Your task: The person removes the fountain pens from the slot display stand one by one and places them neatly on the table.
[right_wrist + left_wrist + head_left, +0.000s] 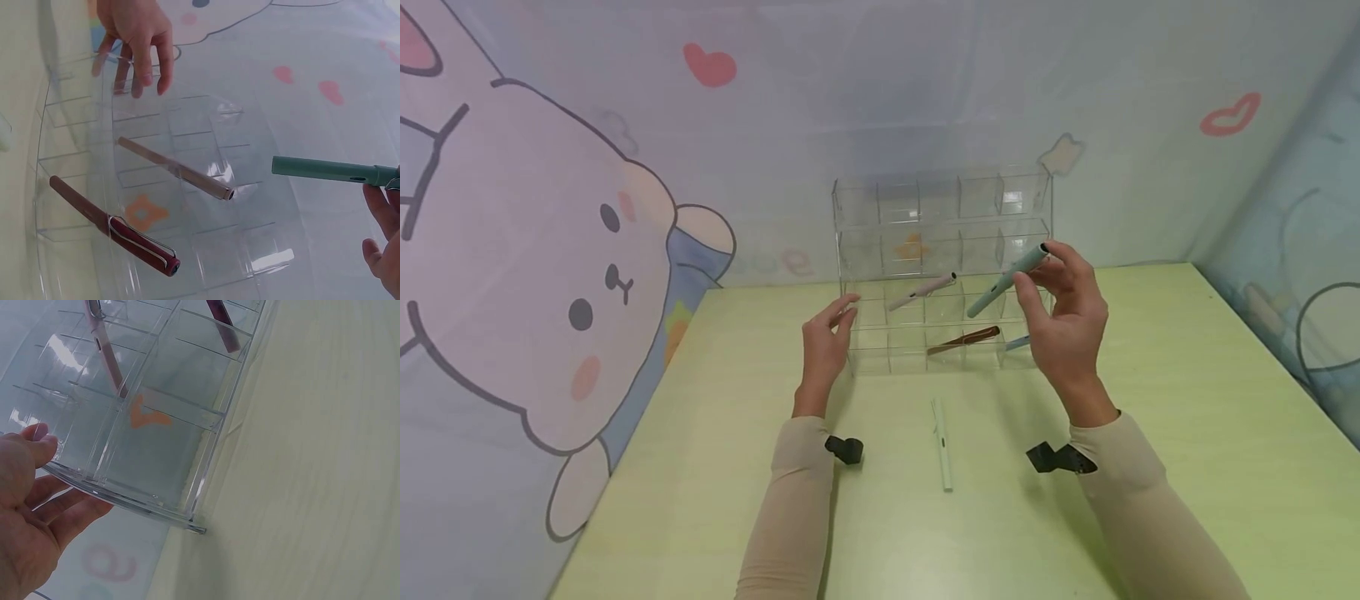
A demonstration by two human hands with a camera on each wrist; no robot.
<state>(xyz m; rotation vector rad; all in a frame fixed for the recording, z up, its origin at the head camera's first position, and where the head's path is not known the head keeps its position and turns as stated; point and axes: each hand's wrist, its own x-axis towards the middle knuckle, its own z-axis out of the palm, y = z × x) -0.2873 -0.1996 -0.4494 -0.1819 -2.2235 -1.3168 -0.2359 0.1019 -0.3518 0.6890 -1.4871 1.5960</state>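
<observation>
Table (700,500) bears mint pen (942,446), loose. Right hand (1067,325), closed to a pinch, has teal pen (1000,287) near cap end, leaving the rest clear, slanted toward rack (870,361). Left hand (826,350) grips rack's side, probably steadying it. Rack props brown pen (964,340) in front row, pink pen (923,291) behind.

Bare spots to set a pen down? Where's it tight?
Free: pale green table right of the right beige sleeve, left of the left beige sleeve; between sleeves, around the mint pen.
Crowded: lower tiers of the clear acrylic rack, with pale-pink pen, brownish-red pen, blue pen, right hand holding dark-green pen; left hand opposite.
</observation>
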